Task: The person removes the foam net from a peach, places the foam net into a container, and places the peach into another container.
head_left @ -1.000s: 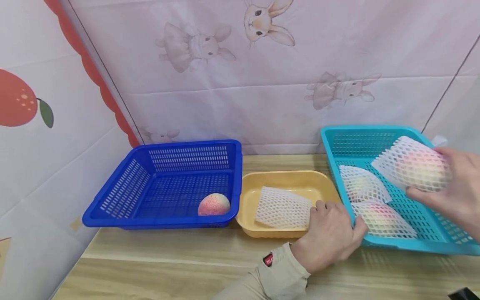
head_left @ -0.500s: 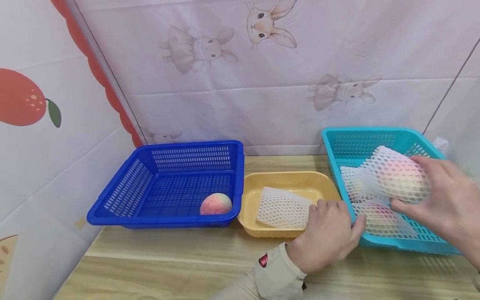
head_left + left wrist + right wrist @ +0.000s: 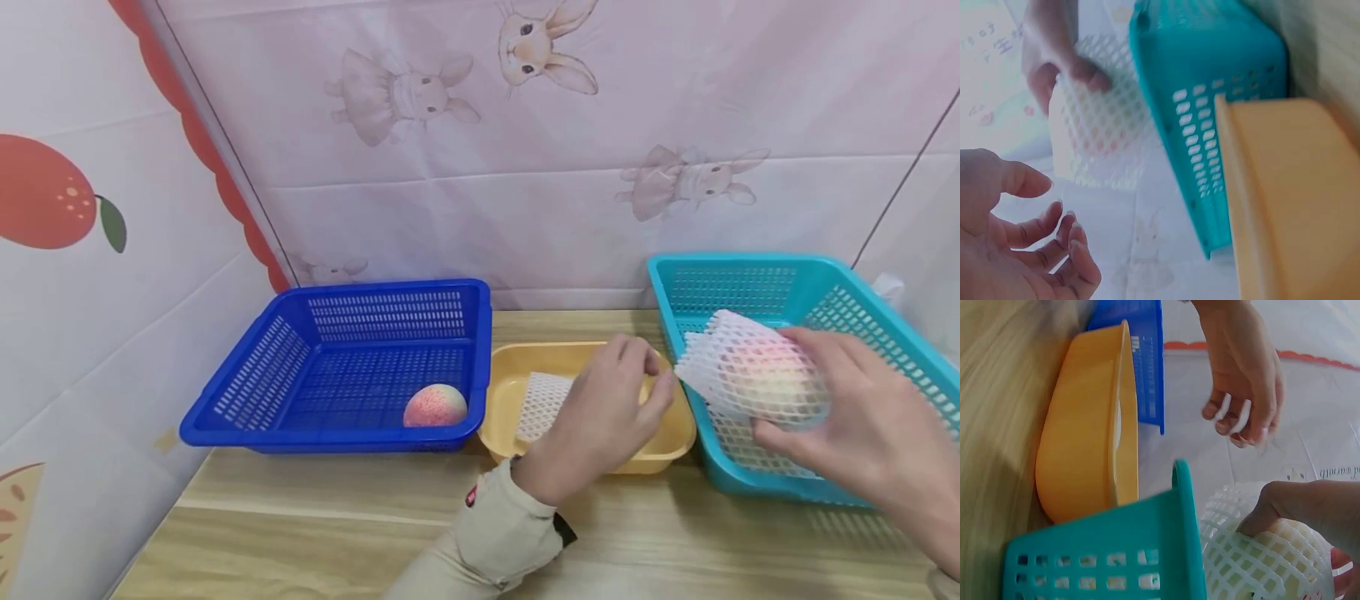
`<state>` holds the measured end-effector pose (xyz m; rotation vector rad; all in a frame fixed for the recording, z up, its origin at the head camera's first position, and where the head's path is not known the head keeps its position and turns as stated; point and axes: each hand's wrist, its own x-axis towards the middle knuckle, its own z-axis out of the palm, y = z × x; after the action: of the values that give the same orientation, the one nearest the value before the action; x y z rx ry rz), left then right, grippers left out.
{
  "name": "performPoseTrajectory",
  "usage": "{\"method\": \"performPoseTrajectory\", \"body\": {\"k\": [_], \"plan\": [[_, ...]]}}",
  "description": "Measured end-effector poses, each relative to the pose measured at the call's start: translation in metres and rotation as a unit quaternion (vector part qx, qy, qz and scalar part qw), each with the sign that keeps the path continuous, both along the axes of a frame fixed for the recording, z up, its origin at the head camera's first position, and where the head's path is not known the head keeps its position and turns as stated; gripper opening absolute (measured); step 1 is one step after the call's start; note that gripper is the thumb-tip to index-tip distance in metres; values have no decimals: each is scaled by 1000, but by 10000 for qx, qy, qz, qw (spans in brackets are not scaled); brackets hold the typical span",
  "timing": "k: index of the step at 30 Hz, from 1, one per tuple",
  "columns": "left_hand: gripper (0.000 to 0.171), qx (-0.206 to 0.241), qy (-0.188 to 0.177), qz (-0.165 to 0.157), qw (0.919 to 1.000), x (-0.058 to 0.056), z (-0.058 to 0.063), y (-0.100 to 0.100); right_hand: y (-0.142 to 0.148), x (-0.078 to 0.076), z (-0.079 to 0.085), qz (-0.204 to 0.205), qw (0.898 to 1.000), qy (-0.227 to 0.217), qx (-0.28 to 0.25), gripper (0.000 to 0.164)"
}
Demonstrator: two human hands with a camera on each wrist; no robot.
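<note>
My right hand grips a peach in a white foam net above the left side of the teal basket. The net's loose end points left. Over the yellow tray hovers my left hand, its fingers loosely bent and holding nothing; the left wrist view shows a gap between this hand and the netted peach. Inside the tray lies a flat foam net, partly hidden by the left hand. Netted fruit in the teal basket is mostly covered by the held peach.
At the left stands a blue basket with a bare pink-and-cream peach in its near right corner. The tray sits between the two baskets on a wooden table. A rabbit-print cloth hangs behind.
My right hand has carried the netted peach leftward and down over the teal basket's left side. The left hand has come off the rim between tray and basket and shifted up and left.
</note>
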<state>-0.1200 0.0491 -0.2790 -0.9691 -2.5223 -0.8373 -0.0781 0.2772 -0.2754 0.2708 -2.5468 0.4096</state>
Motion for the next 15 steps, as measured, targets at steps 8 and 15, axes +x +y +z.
{"method": "performPoseTrajectory", "body": {"k": [8, 15], "plan": [[11, 657, -496, -184, 9964, -8, 2, -23, -17, 3, 0, 436, 9989, 143, 38, 94], [6, 790, -723, -519, 9929, -8, -1, -34, -26, 9, -3, 800, 9960, 363, 171, 92]]}}
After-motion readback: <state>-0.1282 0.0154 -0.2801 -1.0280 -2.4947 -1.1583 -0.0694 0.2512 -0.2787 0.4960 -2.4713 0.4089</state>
